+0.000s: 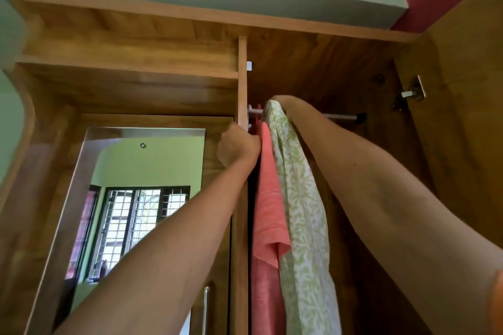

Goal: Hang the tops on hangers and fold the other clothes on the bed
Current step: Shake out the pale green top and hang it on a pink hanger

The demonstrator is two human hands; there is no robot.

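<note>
Inside the open wooden wardrobe a metal rail (pixel 340 116) runs across. A coral-pink top (pixel 269 198) hangs from it at the left end, and a white top with a green leaf print (pixel 302 198) hangs just to its right. My left hand (pixel 238 145) is curled at the pink top's upper edge, gripping it near the hanger. My right hand (pixel 283 103) reaches up to the rail behind the green-print top; its fingers are hidden by the cloth. The hangers are mostly hidden; only a bit of pink hook (pixel 258 107) shows.
A vertical wardrobe partition (pixel 242 76) stands just left of the clothes. A mirror (pixel 130 198) on the left door reflects a window. The right door (pixel 462 117) stands open with a hinge (pixel 411 94). A shelf (pixel 128 68) sits above the mirror.
</note>
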